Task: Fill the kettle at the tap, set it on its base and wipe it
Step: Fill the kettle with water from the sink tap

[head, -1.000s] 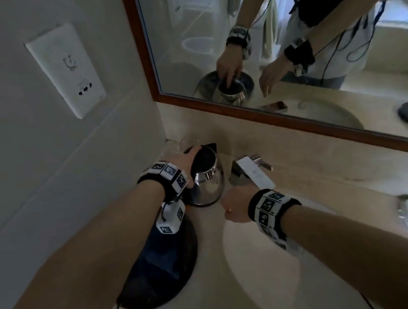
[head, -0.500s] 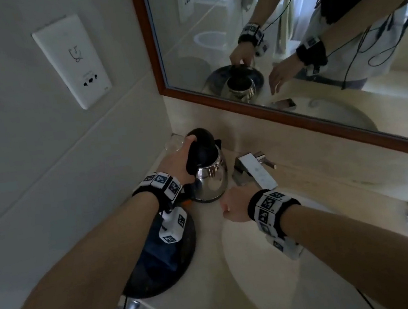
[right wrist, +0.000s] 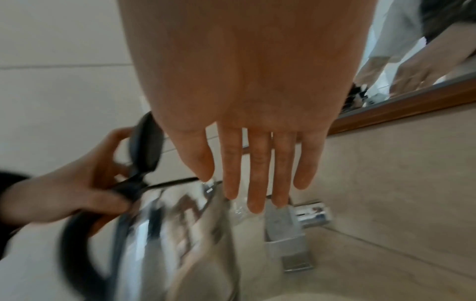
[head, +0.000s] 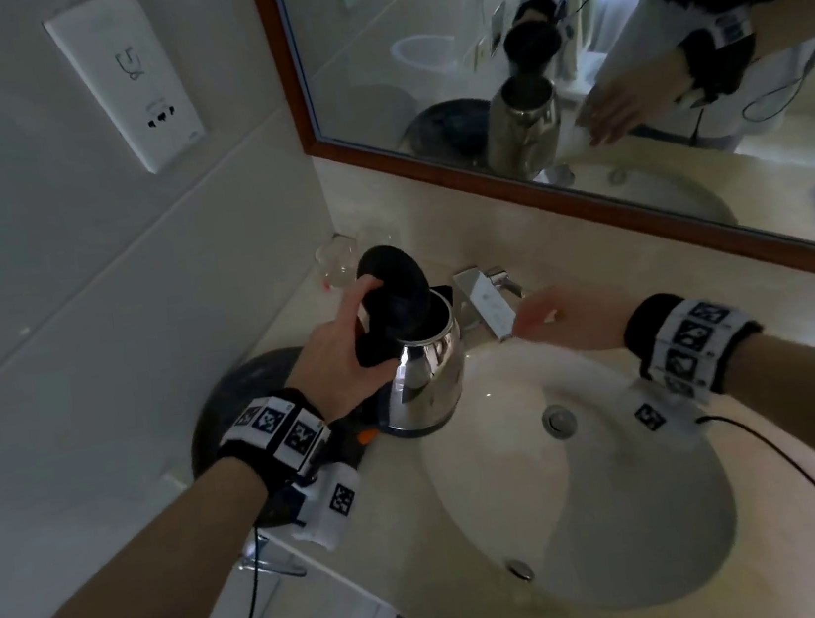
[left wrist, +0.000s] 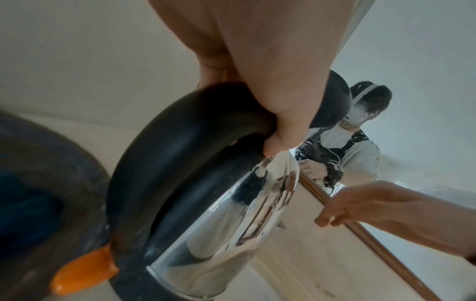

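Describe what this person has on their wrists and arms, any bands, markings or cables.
Both forearms are bare, with no sleeves showing. Each wrist carries a black band ringed with white square tiles printed with black-and-white tag patterns: left wrist band, right wrist band. A white block bearing another tag hangs below each band, as under the left wrist. A thin black cable runs from the right band, and another drops beneath the left.

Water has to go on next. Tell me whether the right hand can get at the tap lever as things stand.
Probably yes. The right hand hovers open right beside the tap, nothing between them; the kettle, held by the left hand, sits off to the tap's left.
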The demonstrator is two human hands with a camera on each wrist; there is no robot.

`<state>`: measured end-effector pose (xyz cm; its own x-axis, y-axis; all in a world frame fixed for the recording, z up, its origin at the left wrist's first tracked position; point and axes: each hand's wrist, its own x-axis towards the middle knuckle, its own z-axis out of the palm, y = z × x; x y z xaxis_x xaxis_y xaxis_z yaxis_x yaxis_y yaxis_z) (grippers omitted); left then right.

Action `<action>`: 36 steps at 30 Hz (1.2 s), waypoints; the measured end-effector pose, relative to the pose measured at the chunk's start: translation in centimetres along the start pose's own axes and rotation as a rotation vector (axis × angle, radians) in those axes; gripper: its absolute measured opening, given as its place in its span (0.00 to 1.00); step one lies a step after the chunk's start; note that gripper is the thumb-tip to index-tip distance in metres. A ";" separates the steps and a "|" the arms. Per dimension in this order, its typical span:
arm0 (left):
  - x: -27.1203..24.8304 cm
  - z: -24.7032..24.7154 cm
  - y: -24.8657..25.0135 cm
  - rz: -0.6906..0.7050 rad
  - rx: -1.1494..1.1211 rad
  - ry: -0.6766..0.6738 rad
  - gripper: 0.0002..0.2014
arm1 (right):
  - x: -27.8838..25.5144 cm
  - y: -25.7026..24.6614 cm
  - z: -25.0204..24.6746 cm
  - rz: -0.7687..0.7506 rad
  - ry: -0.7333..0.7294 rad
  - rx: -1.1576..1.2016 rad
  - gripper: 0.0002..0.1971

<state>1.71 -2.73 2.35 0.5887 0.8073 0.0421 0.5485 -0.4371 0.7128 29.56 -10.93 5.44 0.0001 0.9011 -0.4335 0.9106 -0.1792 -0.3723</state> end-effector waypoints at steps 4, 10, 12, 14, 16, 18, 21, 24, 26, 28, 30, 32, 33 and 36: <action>-3.9 3.6 0.2 -0.063 -0.088 0.055 0.42 | 0.6 4.2 -1.0 0.152 0.100 0.097 0.20; -5.5 9.4 1.4 -0.073 -0.260 0.055 0.42 | 4.4 6.6 0.3 0.287 0.091 0.126 0.22; -4.8 11.3 1.8 -0.097 -0.266 0.067 0.42 | 6.1 6.9 1.0 0.344 0.091 0.100 0.23; -3.7 12.9 1.8 -0.104 -0.276 0.062 0.43 | 7.7 7.1 1.6 0.360 0.082 0.064 0.26; -2.7 14.4 1.3 -0.102 -0.269 0.029 0.43 | 9.0 7.3 1.9 0.353 0.080 0.045 0.29; -1.9 15.6 0.8 -0.107 -0.272 0.010 0.43 | 10.1 7.2 2.1 0.349 0.085 0.043 0.28; -0.9 16.7 -0.1 -0.129 -0.270 0.014 0.42 | 11.8 7.4 2.5 0.291 0.062 0.030 0.19; 0.4 17.4 -0.9 -0.159 -0.274 0.025 0.43 | 13.4 7.9 2.8 0.232 0.077 -0.047 0.17; 1.3 17.7 -1.4 -0.173 -0.282 0.039 0.42 | 13.8 8.0 2.7 0.228 0.091 -0.086 0.22; 1.9 17.9 -1.8 -0.183 -0.277 0.063 0.43 | 14.1 8.2 2.9 0.205 0.082 -0.131 0.22; 2.4 18.0 -2.0 -0.191 -0.286 0.087 0.43 | 14.2 8.3 2.9 0.173 0.083 -0.145 0.14; 2.8 18.0 -2.2 -0.194 -0.296 0.101 0.43 | 14.4 8.4 2.7 0.150 0.076 -0.146 0.09; 3.1 17.9 -2.3 -0.192 -0.297 0.102 0.43 | 14.6 8.5 2.6 0.156 0.068 -0.145 0.08; 3.5 18.0 -2.5 -0.194 -0.306 0.100 0.43 | 15.3 9.2 2.5 0.205 0.063 -0.124 0.09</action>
<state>13.10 -6.00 -11.87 0.4222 0.9048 -0.0564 0.4323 -0.1462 0.8898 36.90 0.18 -6.66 0.2121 0.8747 -0.4358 0.9327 -0.3143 -0.1771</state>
